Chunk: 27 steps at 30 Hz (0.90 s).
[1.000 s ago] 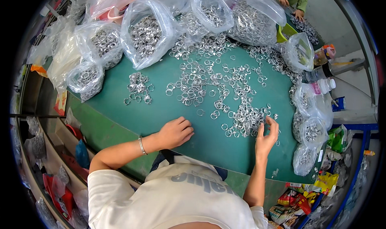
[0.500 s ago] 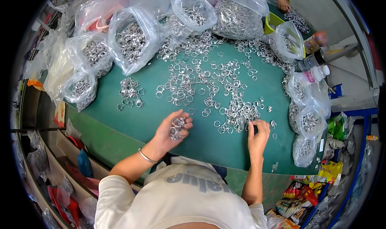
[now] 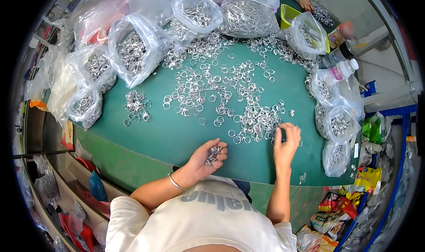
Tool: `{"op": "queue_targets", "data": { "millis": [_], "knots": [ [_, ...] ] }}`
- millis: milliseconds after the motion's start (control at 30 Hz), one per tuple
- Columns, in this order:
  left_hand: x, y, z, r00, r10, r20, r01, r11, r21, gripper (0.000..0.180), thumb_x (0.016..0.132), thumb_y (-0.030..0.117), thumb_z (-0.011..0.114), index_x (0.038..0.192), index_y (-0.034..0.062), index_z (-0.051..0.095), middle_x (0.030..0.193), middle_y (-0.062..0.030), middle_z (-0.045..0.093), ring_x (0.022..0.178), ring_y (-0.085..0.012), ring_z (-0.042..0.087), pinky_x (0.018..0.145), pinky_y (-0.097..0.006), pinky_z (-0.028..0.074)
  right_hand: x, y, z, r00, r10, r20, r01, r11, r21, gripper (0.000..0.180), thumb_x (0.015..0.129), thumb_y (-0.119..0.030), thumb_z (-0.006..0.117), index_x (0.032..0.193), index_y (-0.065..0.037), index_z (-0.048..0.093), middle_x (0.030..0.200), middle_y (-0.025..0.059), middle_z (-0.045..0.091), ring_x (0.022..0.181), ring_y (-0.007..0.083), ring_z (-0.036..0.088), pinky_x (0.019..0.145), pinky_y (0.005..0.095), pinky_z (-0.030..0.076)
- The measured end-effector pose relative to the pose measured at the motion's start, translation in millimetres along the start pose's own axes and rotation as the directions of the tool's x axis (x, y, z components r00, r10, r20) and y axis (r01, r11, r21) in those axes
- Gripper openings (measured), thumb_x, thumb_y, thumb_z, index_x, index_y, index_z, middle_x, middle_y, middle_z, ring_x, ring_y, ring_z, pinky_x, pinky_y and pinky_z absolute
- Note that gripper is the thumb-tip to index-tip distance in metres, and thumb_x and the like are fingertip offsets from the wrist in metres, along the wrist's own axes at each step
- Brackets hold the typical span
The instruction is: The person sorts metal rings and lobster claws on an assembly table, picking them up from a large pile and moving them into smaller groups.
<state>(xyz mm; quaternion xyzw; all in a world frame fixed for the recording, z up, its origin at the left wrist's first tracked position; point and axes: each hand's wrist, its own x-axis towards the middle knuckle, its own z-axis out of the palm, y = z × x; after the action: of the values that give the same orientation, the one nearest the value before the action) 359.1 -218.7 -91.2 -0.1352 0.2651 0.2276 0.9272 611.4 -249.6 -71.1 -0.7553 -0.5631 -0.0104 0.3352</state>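
Head camera view: a bare left hand (image 3: 208,158) with a silver-coloured bangle (image 3: 176,182) at its wrist is at the lower centre of the frame, palm turned up, fingers curled loosely around a clump of small shiny silver metal rings (image 3: 213,156). To its right in the frame, a bare right hand (image 3: 287,142) reaches to the right edge of a dense pile of loose silver metal rings (image 3: 256,122); its thumb and forefinger stand slightly apart, and whether a ring sits between them I cannot tell. The pile lies right of centre on a dark green tabletop (image 3: 186,134), with more rings scattered up toward the top of the frame. A small separate heap of silver rings (image 3: 135,103) lies left of centre. Clear plastic bags filled with rings line the table's far edge and, at right, its side. At the upper right, a lime-green plastic bin (image 3: 283,13) stands near a co-worker's hand (image 3: 305,3).
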Motion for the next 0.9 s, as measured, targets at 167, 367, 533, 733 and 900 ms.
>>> {"op": "queue_targets", "data": {
  "millis": [167,367,533,733,900],
  "knots": [
    [4.6,-7.5,14.6,0.991,0.027,-0.131,-0.003,0.984,0.179,0.021,0.097,0.021,0.049,0.097,0.0015,0.056,0.077,-0.0063,0.051,0.063,-0.0135,0.045,0.042,-0.022,0.031,-8.7,-16.2,19.0,0.990,-0.060,0.126,0.063,0.998,-0.024,0.011,0.078,-0.008,0.069,0.088,-0.004,0.066,0.104,0.0086,0.058,0.104,0.0285,0.050,0.091,0.0404,0.035],
    [0.7,-9.8,21.1,0.986,0.114,-0.119,-0.078,0.958,0.275,0.018,0.095,0.016,0.051,0.104,0.0014,0.055,0.080,-0.0051,0.052,0.066,-0.0129,0.046,0.044,-0.022,0.033,-4.8,0.2,-6.0,0.998,0.043,0.046,-0.043,0.999,0.000,0.011,0.078,-0.004,0.066,0.088,-0.005,0.064,0.107,0.0083,0.058,0.103,0.0292,0.049,0.092,0.0416,0.035],
    [5.5,-10.5,22.5,0.987,0.143,-0.076,-0.112,0.942,0.317,0.019,0.093,0.012,0.053,0.110,0.0029,0.054,0.087,-0.0039,0.052,0.071,-0.0125,0.047,0.047,-0.022,0.036,-3.4,0.0,-0.6,1.000,-0.001,0.009,0.002,1.000,-0.022,0.028,0.080,-0.002,0.064,0.106,0.000,0.057,0.110,0.0150,0.057,0.107,0.0330,0.052,0.092,0.0424,0.038],
    [12.5,-14.8,26.2,0.996,0.084,-0.028,-0.071,0.945,0.320,0.019,0.093,0.010,0.051,0.109,0.0028,0.055,0.084,-0.0030,0.052,0.070,-0.0113,0.049,0.047,-0.021,0.035,27.1,-14.8,29.2,0.970,-0.134,0.204,0.129,0.991,0.035,0.040,0.085,-0.020,0.065,0.118,0.000,0.056,0.124,0.0179,0.052,0.121,0.0351,0.045,0.101,0.0467,0.033],
    [9.6,-10.1,26.4,0.993,0.106,-0.042,-0.088,0.946,0.312,0.016,0.093,0.011,0.051,0.106,0.0021,0.055,0.079,-0.0028,0.050,0.067,-0.0107,0.047,0.046,-0.021,0.033,8.2,-17.6,15.7,0.891,-0.234,0.390,0.225,0.972,0.070,0.041,0.085,-0.025,0.065,0.118,-0.003,0.059,0.132,0.0159,0.049,0.128,0.0351,0.040,0.106,0.0549,0.026]
  ]
}}
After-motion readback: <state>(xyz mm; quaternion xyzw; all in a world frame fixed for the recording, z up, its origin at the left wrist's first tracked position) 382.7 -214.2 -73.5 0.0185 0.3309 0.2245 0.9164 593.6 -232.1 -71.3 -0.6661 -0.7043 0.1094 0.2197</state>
